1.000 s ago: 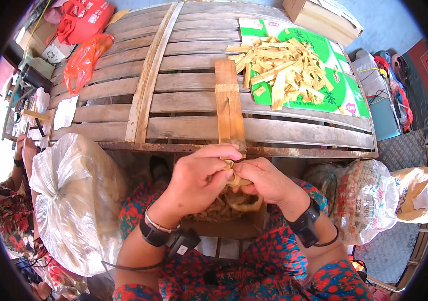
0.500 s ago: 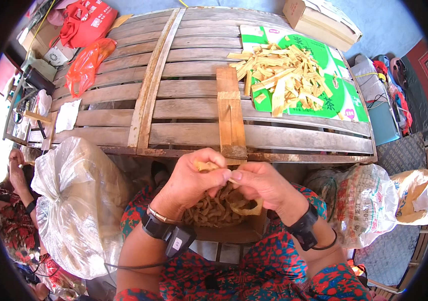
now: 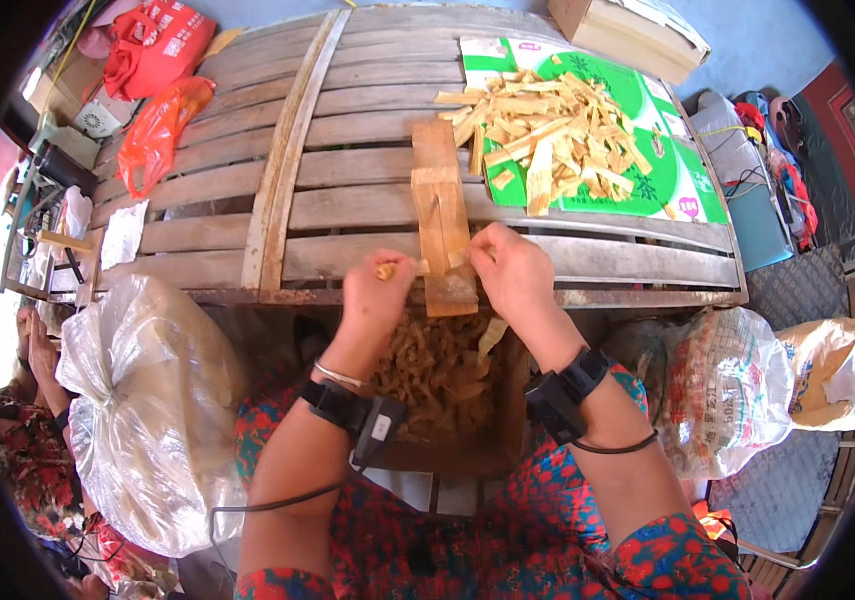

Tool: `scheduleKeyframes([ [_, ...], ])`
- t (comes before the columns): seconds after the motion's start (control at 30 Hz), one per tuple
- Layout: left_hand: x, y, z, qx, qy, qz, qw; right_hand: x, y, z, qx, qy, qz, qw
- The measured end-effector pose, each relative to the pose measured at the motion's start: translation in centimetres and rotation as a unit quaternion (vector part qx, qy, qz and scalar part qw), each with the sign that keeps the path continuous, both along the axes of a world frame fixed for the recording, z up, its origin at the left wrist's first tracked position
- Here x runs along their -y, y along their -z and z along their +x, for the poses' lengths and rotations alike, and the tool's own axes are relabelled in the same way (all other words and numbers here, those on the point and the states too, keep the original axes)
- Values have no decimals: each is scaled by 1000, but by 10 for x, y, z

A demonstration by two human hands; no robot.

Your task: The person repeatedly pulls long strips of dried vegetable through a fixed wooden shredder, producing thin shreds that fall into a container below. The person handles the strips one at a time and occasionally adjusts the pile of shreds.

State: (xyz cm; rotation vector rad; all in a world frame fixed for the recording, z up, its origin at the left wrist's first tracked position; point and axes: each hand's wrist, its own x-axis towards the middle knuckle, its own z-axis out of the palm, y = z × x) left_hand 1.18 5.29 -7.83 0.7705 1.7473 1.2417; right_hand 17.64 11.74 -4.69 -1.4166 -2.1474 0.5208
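My left hand [image 3: 375,298] is closed at the left side of a wooden block [image 3: 441,235], with a bit of a yellow dried strip [image 3: 385,271] showing between its fingers. On the block's other side my right hand [image 3: 517,285] pinches a small pale strip piece [image 3: 459,258] against or just over the wood. The block lies across the table's front edge, and a narrow dark mark or slot shows on its top. Below it, between my knees, a cardboard box [image 3: 447,458] holds many curled brownish strips [image 3: 427,375]. Whether both hands hold one strip I cannot tell.
Flat yellow pieces [image 3: 572,135] are heaped on a green printed cardboard sheet [image 3: 687,180] on the slatted table [image 3: 347,210]. Full plastic sacks stand left [image 3: 147,410] and right [image 3: 727,390]. A red plastic bag [image 3: 162,135] lies far left. Another person's hand [image 3: 39,355] shows at the left edge.
Both hands have moved up and forward, from above the box to the wooden block, and are farther apart. The strip hanging under my right hand is gone from there. The view has shifted slightly.
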Motion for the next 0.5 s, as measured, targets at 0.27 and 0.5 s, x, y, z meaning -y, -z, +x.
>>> scheduleKeyframes([
  [0.27,37,-37,19,26,87,154,984,40,-23,3,-157,-216,177,947],
  [0.5,67,-89,24,318,457,-52,829,51,-49,14,-322,-256,10,911],
])
